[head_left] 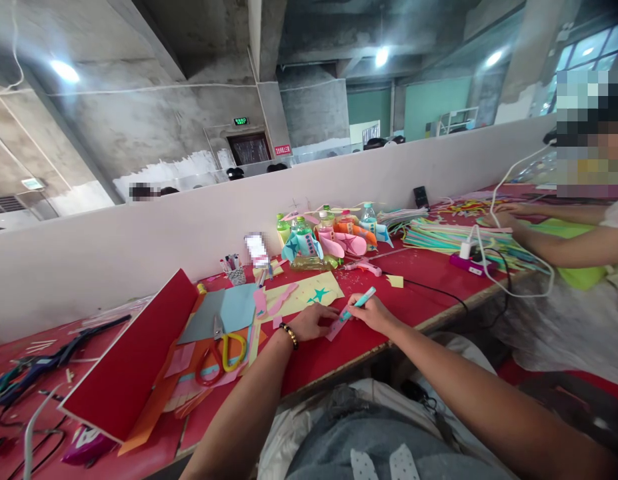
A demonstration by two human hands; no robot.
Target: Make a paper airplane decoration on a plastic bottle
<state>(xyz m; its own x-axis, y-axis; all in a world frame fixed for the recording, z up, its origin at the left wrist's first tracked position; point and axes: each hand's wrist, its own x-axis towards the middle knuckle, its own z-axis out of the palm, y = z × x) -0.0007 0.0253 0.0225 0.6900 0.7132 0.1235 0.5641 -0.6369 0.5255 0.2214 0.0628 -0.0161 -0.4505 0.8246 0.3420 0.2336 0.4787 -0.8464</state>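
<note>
Red table (419, 267), pale blue marker (363, 297) on a pink paper strip (333, 331)

Bare concrete walls (176, 120) rise behind a white partition (189, 233), with a lit green exit sign (241, 121) over a dark doorway (249, 148). At the near edge of the table, a person bends to paperwork. The right hand (373, 313) grips the marker, its lower end at the pink strip, which lies flat just in front of the person. The left hand (313, 323), a beaded bracelet (289, 335) at its wrist, rests with fingers at the strip; whether it pinches the paper cannot be told.

Just beyond the left hand lies a pale yellow sheet (303, 303) bearing a teal star (319, 295). To its left are a light blue sheet (223, 308) and scissors (221, 339) with one red and one yellow handle, near a slanted red board (133, 353).

Plastic bottles (333, 233) dressed in coloured paper cluster near the partition, a pink glue gun (365, 267) in front of them. Left of the bottles stand a phone (257, 250), its screen blurred, and a pen cup (236, 275). Farther right, beside a purple power strip (473, 264) and bundled paper strips (439, 237), a co-worker's arm (553, 243) reaches over the table.
</note>
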